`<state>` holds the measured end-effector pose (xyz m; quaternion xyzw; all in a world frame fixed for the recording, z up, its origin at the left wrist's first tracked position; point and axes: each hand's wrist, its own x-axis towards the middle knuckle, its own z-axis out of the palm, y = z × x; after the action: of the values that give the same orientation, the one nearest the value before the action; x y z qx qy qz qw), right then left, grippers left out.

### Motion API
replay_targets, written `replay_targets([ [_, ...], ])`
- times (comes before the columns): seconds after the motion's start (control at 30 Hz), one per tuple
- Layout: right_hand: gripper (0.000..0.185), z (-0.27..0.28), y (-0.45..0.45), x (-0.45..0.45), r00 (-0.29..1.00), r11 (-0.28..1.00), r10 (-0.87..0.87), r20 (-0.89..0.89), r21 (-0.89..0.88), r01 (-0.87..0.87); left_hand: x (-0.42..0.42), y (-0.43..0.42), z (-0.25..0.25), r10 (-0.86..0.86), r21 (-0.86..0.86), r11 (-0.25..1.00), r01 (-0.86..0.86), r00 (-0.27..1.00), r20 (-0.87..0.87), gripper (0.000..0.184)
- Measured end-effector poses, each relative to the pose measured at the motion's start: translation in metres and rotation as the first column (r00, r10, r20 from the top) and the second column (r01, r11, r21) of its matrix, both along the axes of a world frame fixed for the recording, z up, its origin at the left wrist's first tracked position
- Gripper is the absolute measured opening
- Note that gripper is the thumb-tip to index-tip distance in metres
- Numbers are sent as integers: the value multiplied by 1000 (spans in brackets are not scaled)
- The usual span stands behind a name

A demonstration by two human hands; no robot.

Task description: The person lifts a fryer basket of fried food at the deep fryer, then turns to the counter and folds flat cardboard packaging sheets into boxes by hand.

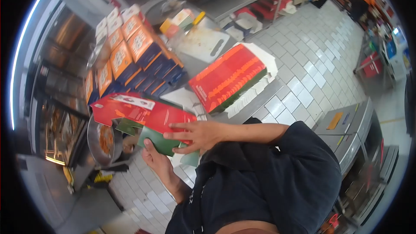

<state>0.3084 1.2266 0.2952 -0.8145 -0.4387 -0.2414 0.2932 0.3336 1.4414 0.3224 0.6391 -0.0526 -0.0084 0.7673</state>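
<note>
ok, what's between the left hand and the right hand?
A green carton panel, seen in the head view: left hand thumb on it, right hand fingers spread over it.

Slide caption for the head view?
Left hand and right hand working a red-and-green carton beside stacked orange-and-blue boxes.

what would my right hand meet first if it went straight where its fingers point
Your right hand already touches the red and green printed cardboard, so that comes first. Beyond it, the round metal pan of orange food seems next in line, though depth is unclear.
</note>
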Motion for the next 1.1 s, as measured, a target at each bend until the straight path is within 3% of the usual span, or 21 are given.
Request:
replay_targets([
  [0.07,109,1,2,-3,992,996,-89,87,34,87,2,-18,2,23,2,1000,-23,999,-40,56],
  [0.13,113,7,1,-3,974,976,-219,67,39,216,7,-27,-10,9,-127,992,-13,1000,-29,54],
  [0.2,109,12,4,-2,944,956,-294,152,51,290,6,-30,-17,-44,-186,982,37,999,-32,59],
  [0.27,102,14,6,-1,929,927,-361,80,135,349,8,-39,-12,-106,-186,977,105,994,7,62],
  [0.43,88,27,-2,6,937,942,-334,100,76,328,2,-46,0,-62,-303,951,60,998,3,62],
  [0.57,79,38,-7,10,933,947,-321,165,35,319,0,-40,-8,-89,-291,952,99,995,47,61],
  [0.6,76,39,-8,10,950,956,-293,103,11,294,2,-40,-10,-84,-299,949,95,995,51,61],
  [0.63,72,40,-9,9,963,964,-266,37,-9,266,4,-40,-12,-112,-307,943,128,991,68,60],
  [0.77,70,39,-8,9,973,976,-211,94,-28,214,13,-37,-11,-254,-424,869,255,965,59,59],
  [0.9,71,32,-3,13,920,930,-366,138,22,367,2,-50,-16,-206,-383,897,222,975,85,60],
  [0.97,77,29,2,13,889,893,-446,107,124,433,0,-54,-18,-367,-441,811,385,921,129,59],
  [1.0,77,27,9,11,891,895,-442,107,123,429,0,-56,-19,-363,-442,812,381,923,128,59],
  [1.07,83,23,22,6,798,782,-589,-129,158,603,2,-63,-21,-266,44,963,265,915,304,56],
  [1.1,83,25,20,5,800,784,-587,-128,160,600,-4,-67,-7,-232,49,973,228,930,285,48],
])
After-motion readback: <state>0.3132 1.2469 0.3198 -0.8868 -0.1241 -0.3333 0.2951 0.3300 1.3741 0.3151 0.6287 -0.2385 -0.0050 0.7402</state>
